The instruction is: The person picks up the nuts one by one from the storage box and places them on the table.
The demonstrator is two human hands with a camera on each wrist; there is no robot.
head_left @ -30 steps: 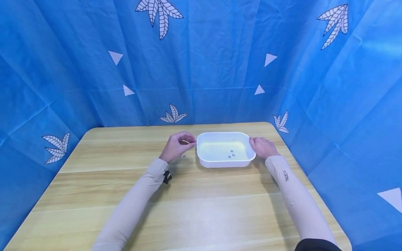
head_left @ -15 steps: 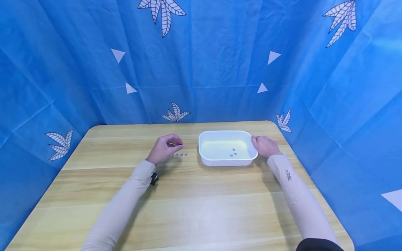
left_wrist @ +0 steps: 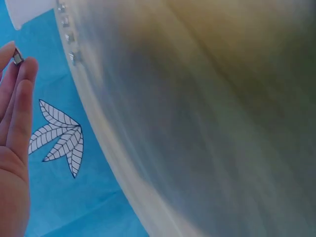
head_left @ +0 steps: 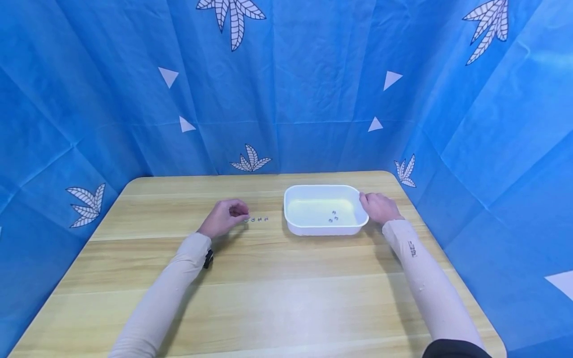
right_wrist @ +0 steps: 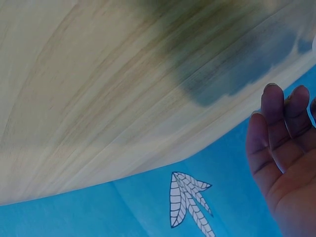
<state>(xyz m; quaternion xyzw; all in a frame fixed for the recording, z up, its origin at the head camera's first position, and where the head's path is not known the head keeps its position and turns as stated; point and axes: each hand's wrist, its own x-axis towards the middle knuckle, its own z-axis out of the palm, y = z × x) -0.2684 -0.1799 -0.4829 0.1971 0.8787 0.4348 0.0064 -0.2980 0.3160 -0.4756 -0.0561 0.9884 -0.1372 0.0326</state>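
My left hand (head_left: 221,217) is low over the table, left of a short row of small shiny metal pieces (head_left: 259,219). In the left wrist view, thumb and fingertips pinch a similar metal piece (left_wrist: 18,58), too small to name surely; the row shows beyond it. A white plastic tray (head_left: 320,230) stands to the right, with a few loose metal pieces (head_left: 334,213) on its floor. At the tray's right end, my right hand (head_left: 380,208) grips the rim, thumb on the edge. The right wrist view shows its fingers (right_wrist: 274,108) bent, with the tray barely in view.
The wooden table (head_left: 286,298) has rounded corners and extends toward me from the tray. Blue cloth (head_left: 313,99) with leaf and triangle prints hangs behind it and on both sides.
My left hand has moved from the tray's left rim leftward past the row and down to the row's left end, uncovering the pieces. The right hand stays on the tray.
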